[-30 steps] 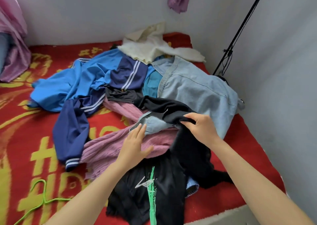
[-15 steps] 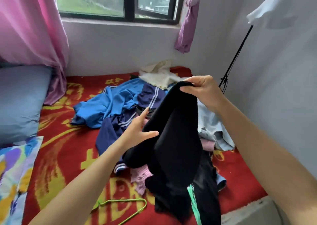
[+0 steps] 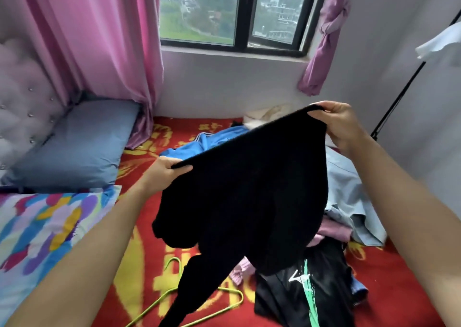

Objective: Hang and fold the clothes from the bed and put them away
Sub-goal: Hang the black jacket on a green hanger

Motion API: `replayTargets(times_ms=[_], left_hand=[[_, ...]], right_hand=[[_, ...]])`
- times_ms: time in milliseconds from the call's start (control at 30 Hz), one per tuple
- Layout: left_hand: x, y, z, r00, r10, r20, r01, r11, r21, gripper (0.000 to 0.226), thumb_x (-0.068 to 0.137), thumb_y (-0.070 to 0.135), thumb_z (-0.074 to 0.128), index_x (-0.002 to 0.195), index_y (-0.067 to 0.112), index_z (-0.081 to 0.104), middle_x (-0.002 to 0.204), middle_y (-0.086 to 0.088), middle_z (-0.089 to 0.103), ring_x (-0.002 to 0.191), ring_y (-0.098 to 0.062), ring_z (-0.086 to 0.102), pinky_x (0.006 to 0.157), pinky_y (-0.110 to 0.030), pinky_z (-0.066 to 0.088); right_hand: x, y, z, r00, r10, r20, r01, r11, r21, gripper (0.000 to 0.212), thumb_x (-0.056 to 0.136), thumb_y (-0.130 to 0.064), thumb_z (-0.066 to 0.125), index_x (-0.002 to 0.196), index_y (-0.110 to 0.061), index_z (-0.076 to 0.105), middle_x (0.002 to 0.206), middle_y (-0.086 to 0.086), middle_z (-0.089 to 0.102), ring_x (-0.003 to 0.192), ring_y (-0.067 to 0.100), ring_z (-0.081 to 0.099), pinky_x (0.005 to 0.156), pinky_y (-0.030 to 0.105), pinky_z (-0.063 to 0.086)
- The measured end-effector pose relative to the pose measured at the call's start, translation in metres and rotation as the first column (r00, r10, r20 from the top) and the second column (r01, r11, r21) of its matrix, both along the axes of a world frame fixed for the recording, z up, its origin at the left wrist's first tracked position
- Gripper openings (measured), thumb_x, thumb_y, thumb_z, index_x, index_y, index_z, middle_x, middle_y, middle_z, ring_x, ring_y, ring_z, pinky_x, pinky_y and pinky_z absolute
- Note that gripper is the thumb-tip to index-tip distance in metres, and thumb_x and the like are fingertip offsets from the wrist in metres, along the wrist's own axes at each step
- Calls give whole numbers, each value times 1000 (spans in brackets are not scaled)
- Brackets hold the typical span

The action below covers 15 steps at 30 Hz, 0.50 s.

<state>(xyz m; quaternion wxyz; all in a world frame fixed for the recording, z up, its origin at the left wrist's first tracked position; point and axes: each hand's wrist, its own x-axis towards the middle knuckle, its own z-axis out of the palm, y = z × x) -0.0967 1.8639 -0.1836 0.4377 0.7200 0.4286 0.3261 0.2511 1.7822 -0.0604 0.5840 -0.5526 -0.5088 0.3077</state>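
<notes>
A black knit garment point(image 3: 244, 192) hangs spread in the air over the bed. My left hand point(image 3: 164, 170) pinches its lower left edge and my right hand point(image 3: 341, 124) grips its upper right corner. One black sleeve dangles down over a lime green hanger point(image 3: 224, 301) lying on the red and yellow bedspread point(image 3: 139, 271). Behind the garment lies the pile: a blue jacket point(image 3: 212, 139), a pale blue denim piece point(image 3: 349, 197), a pink knit point(image 3: 331, 232), a cream garment point(image 3: 264, 114) and black shorts with a green stripe point(image 3: 306, 294). Much of the pile is hidden.
A blue-grey pillow point(image 3: 74, 144) and a colourful patterned one point(image 3: 42, 229) lie at the left by a tufted headboard point(image 3: 22, 97). Pink curtains point(image 3: 104, 39) flank the window point(image 3: 237, 12). A black rack pole point(image 3: 399, 102) with a white cloth point(image 3: 441, 42) stands at the right wall.
Both hands lifted the black garment off the pile. The left hand, open before, now pinches its edge, and the garment is stretched wide between the hands. The view tilted up.
</notes>
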Motion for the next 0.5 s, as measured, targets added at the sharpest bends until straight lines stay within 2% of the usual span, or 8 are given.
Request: replayTargets(times_ms=[67,133,167,233,300,367,433,500], left_hand=[[-10,3,27,998,-5,-58,11,995,96,36,85,6,65,52,21,65,45,17,46,42,3,39,44,-13,31],[-15,3,56,989,10,-146,24,973,229,42,84,4,64,53,32,67,40,19,46,39,5,40,44,-7,30],[-19,5,67,981,26,-191,31,957,289,35,84,4,65,62,31,68,40,20,47,40,6,41,45,-7,31],[-30,13,84,964,57,-259,39,936,349,11,84,6,66,84,15,71,42,25,51,43,10,45,49,-4,33],[-42,20,96,945,114,-305,17,917,398,12,83,8,67,92,2,73,45,24,54,44,11,44,50,-5,33],[-54,20,104,934,183,-306,-41,907,419,15,82,8,67,93,-2,72,46,20,55,44,11,44,50,-5,34],[-73,15,109,934,234,-270,-116,914,389,11,83,6,66,90,9,75,45,25,55,44,12,46,50,-2,35],[-92,10,110,929,289,-234,-199,918,342,27,84,9,67,77,34,76,48,27,57,45,11,48,50,-2,36]], right_hand=[[7,2,-9,999,-39,14,39,999,-27,34,82,1,65,62,-25,75,58,-9,67,52,2,61,57,14,51],[7,5,-16,999,-47,14,48,998,-50,40,83,4,62,60,-25,75,56,-10,66,51,1,61,54,13,50],[6,7,-19,999,-48,18,49,998,-46,38,83,6,62,61,-23,74,55,-10,66,51,0,61,54,12,49],[3,14,-23,999,-39,22,40,998,-43,29,83,7,61,69,-17,71,53,-11,66,49,-1,60,52,11,47],[-6,23,-24,999,-25,24,26,999,-31,20,83,7,61,76,-12,65,52,-12,64,47,-2,58,52,10,47],[-18,35,-22,1000,-1,22,1,1000,-8,19,83,6,62,76,-12,63,51,-13,63,46,-3,56,51,10,46],[-35,50,-20,999,36,27,-36,999,-10,24,84,6,62,73,-15,66,49,-14,62,45,-3,55,48,9,44],[-54,68,-22,997,79,21,-79,997,3,37,83,7,62,61,-22,72,52,-15,63,49,-3,56,53,10,46]])
